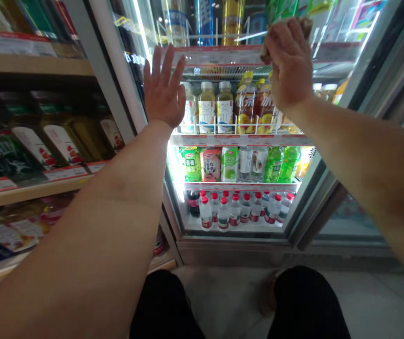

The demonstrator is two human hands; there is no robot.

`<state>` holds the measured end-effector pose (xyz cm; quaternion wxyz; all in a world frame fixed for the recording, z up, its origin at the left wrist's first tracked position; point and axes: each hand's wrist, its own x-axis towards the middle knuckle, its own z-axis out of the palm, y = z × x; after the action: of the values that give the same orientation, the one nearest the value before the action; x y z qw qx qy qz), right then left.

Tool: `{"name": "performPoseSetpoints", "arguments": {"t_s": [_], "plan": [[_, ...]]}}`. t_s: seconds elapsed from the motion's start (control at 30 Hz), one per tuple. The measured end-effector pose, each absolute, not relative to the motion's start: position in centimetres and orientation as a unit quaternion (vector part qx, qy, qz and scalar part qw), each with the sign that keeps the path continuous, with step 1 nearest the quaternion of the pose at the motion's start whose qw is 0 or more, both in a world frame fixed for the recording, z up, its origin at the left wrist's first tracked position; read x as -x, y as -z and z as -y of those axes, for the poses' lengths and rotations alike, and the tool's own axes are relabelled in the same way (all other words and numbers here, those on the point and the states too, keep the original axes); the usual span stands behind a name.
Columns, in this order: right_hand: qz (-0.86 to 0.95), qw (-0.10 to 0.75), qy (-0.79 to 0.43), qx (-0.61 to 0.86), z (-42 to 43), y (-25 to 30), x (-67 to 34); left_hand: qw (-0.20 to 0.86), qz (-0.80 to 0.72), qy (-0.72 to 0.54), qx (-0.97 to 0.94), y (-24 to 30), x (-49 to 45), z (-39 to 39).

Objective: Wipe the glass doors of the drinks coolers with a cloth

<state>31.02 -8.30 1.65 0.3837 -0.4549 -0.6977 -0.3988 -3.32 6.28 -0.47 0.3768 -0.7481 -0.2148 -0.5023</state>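
Observation:
My left hand [163,92] lies flat with fingers spread against the glass door [219,70] of a lit drinks fridge, near its left edge. Higher up on the right, my right hand [290,61] is closed around a crumpled brownish cloth [306,27], which is at the glass. Most of the cloth is hidden by my fingers. Behind the door stand shelves of drinks: tea bottles [225,108], brown iced tea bottles [246,103], green bottles [274,165] and small red-capped water bottles [223,214].
To the left, a wooden shelf [32,66] carries bottles of golden liquid [78,136] and packets with price labels. A metal door frame [320,207] runs along the right, with another fridge door beyond. My black-clad knees [308,301] are above the grey tiled floor [230,301].

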Motion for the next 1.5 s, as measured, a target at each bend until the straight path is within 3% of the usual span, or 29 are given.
{"name": "performPoseSetpoints", "arguments": {"t_s": [0.13,0.33,0.63,0.87,1.03,1.1,1.2,1.37,1.5], "plan": [[0.730,0.365,0.370,0.444,7.5,1.4,-29.1,0.327,0.236,0.501,0.766,0.5,3.3,-5.5],[0.757,0.344,0.363,0.420,6.9,-0.4,-27.5,0.337,0.255,0.496,0.759,0.5,3.2,-4.8],[0.835,0.321,0.268,0.358,6.7,2.7,-24.5,0.323,0.240,0.502,0.765,0.6,3.0,-5.4],[0.805,0.379,0.270,0.369,5.4,3.5,-21.5,0.302,0.230,0.499,0.779,0.3,3.4,-5.7],[0.794,0.418,0.251,0.363,5.2,5.6,-20.9,0.343,0.179,0.509,0.769,1.4,0.6,-1.2],[0.781,0.444,0.246,0.364,5.2,5.1,-21.1,0.342,0.144,0.460,0.807,2.4,-1.5,0.9],[0.777,0.450,0.236,0.370,6.0,4.1,-22.3,0.323,0.151,0.372,0.857,3.6,-4.1,2.6],[0.789,0.359,0.304,0.396,9.6,4.1,-29.6,0.352,0.156,0.347,0.855,4.9,-5.1,2.6],[0.642,0.434,0.361,0.519,10.8,5.7,-36.6,0.358,0.188,0.363,0.840,5.6,-6.0,2.4]]}}
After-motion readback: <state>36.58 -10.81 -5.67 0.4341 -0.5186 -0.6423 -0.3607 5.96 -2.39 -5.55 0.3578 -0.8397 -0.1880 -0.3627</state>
